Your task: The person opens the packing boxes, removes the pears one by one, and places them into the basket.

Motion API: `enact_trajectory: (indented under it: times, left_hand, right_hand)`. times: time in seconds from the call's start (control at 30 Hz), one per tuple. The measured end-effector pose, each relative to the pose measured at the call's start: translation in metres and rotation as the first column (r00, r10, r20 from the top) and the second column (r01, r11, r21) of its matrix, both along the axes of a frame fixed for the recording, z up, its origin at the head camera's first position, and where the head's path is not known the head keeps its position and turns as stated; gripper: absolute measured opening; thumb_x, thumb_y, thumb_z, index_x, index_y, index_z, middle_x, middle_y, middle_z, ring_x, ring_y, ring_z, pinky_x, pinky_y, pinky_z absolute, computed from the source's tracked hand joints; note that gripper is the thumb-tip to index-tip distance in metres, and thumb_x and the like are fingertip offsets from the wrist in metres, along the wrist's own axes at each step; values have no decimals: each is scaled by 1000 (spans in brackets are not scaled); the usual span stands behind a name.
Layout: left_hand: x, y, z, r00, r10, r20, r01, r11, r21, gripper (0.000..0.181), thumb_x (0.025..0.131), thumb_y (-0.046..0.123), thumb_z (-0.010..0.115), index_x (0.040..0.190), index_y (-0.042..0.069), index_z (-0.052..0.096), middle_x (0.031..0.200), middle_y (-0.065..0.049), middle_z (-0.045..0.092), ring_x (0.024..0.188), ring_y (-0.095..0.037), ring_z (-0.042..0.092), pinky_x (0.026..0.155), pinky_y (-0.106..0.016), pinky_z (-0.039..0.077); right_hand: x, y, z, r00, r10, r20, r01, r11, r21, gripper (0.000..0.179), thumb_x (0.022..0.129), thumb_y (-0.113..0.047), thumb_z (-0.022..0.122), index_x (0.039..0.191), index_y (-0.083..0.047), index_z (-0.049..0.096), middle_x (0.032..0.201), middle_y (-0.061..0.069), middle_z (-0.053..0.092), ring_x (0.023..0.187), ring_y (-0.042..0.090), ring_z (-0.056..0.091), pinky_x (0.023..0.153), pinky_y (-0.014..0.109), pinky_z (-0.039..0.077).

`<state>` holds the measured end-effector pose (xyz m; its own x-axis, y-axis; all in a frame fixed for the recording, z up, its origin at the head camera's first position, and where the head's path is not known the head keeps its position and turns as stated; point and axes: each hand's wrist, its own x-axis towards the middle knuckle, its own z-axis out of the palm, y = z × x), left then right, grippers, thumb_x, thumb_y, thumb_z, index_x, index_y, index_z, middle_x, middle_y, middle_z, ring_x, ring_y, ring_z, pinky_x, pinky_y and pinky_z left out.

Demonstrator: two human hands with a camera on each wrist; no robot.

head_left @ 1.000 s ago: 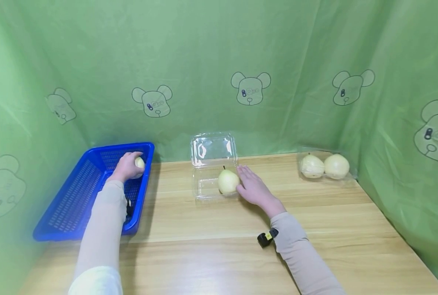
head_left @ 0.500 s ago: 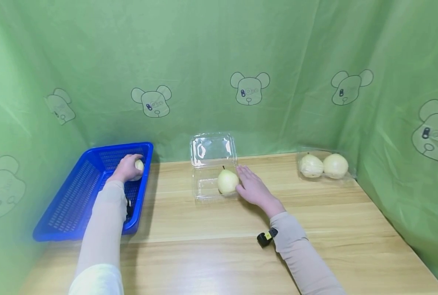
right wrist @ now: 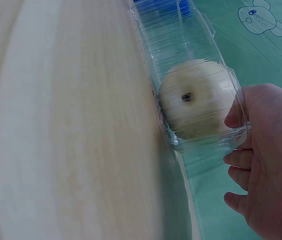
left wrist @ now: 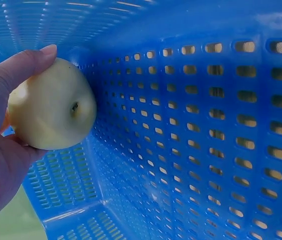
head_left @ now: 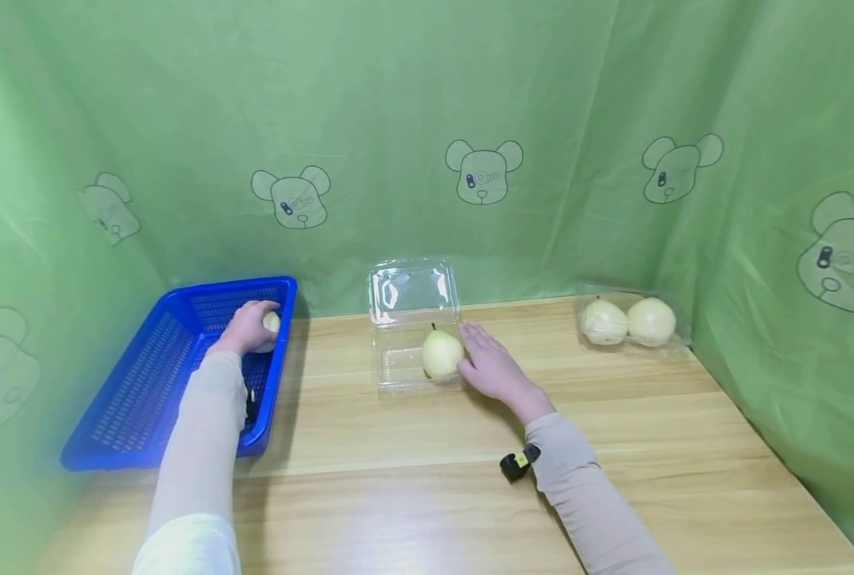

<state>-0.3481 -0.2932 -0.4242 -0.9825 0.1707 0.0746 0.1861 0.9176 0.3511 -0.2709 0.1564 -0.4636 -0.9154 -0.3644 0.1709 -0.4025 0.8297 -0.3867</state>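
In the head view my left hand (head_left: 245,326) is inside the blue basket (head_left: 172,297), gripping a pale yellow pear (head_left: 272,322). The left wrist view shows thumb and fingers round that pear (left wrist: 56,107), its dimpled end facing the camera beside the perforated wall. My right hand (head_left: 497,369) lies along the right side of a clear plastic clamshell box (head_left: 401,367), fingers straight. Its thumb is at the box's near corner. One pear (head_left: 442,354), stem up, sits in the right half of the box; its raised lid (head_left: 412,294) leans back.
A second clear box (head_left: 685,335) with two pears (head_left: 628,322) stands at the table's back right. Green curtains (head_left: 398,96) with printed bear heads rise behind and on both sides. The wooden table (head_left: 398,495) extends toward me.
Both hands, the pears and the boxes stay where they were. The head view shifts only slightly.
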Motion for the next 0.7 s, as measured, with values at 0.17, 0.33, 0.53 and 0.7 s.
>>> enact_trajectory:
  times: [0.17,0.33,0.53,0.7]
  left_hand:
    - [1,0,1,1000,-6,-13,6,1000,-3,65,75,11,72,134,-6,50,135,-35,50,126,-51,44,106,-60,39]
    - [1,0,3,1000,-24,-6,24,1000,0,65,76,9,72,135,-7,49,135,-35,50,127,-51,44,108,-58,37]
    - [1,-1,3,999,-31,23,30,999,26,67,76,9,72,136,-7,48,134,-35,50,124,-51,46,105,-59,39]
    - [0,-4,1,999,-22,30,21,999,51,68,76,10,72,137,-4,47,133,-34,51,120,-50,49,102,-60,41]
  right_hand:
    - [-1,0,-1,1000,0,-6,0,1000,3,66,96,-27,43,151,4,23,159,22,24,148,39,21,122,52,19]
    - [-1,0,-1,1000,0,-9,0,1000,4,66,96,-27,43,151,4,24,159,22,24,148,40,21,122,52,19]
    - [0,0,-1,1000,-2,0,2,1000,3,66,97,-28,42,151,3,23,160,20,23,149,38,20,122,50,19]
    - [-1,0,-2,1000,1,-4,-1,1000,3,66,96,-27,42,151,3,23,160,20,23,149,38,20,122,51,19]
